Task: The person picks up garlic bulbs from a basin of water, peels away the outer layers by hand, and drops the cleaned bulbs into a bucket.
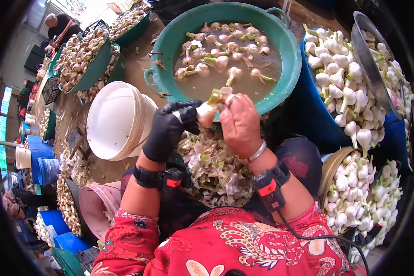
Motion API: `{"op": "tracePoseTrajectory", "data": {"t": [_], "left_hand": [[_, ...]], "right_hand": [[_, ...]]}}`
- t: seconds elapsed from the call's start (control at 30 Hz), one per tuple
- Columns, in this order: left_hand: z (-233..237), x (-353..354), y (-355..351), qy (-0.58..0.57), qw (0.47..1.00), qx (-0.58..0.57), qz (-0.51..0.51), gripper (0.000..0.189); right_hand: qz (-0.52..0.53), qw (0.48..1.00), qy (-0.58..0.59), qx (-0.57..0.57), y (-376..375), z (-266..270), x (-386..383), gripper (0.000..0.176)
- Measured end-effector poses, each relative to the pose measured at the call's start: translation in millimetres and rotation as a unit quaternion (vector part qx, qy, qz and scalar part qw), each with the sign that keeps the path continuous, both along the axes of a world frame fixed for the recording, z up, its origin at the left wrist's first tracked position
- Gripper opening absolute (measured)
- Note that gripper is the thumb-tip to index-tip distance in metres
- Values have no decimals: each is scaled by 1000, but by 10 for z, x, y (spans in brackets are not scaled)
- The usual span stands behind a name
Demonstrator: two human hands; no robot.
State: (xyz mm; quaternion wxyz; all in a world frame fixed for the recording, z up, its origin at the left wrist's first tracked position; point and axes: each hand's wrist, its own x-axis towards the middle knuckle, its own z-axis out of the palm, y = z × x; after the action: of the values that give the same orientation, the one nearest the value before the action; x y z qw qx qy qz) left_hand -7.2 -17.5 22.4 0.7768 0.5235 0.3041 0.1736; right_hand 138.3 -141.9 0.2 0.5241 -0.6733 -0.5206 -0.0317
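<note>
Above the teal basin [171,42], the gloved left hand [169,129] and bare right hand [240,123] both clasp 1 garlic bulb [206,114].

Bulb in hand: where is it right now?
Head view, centre: the bulb is held between the gloved left hand and bare right hand, at the near rim of the teal basin, above the pile of peelings.

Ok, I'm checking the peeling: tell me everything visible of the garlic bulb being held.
The white garlic bulb is rounded, with a short green stalk stub at its top. It is held over a heap of pale peelings, the black-gloved left hand gripping its left side, the bare right hand covering its right.
</note>
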Motion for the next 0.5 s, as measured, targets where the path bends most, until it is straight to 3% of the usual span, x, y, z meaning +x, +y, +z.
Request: {"op": "tracePoseTrajectory", "data": {"t": [0.03,0.07,0.13,0.17,0.23,0.33,0.43,0.47,0.5], "left_hand": [[-12,-25,43,-21,998,46,24,26],[8,-60,116,18,883,466,-52,25],[67,-40,35,7,941,337,-26,24],[33,-42,46,7,940,339,-26,24],[-72,-50,49,28,945,325,-9,23],[0,-106,55,26,963,267,9,22],[284,-305,292,25,962,252,98,21],[382,-460,439,34,902,412,124,20],[440,-626,590,72,894,391,207,20]], "right_hand": [[64,998,-10,5,-50,74,-72,16],[140,989,-9,-42,-78,71,-131,14],[275,936,34,-217,-114,-125,-264,15],[275,937,33,-215,-105,-188,-259,15],[312,851,27,-422,-121,-239,-247,17],[314,827,60,-462,-162,-401,-248,18],[290,857,39,-424,-127,-384,-155,15],[269,862,26,-428,-114,-314,-123,14],[239,897,112,-355,-121,-255,-111,15]]}}
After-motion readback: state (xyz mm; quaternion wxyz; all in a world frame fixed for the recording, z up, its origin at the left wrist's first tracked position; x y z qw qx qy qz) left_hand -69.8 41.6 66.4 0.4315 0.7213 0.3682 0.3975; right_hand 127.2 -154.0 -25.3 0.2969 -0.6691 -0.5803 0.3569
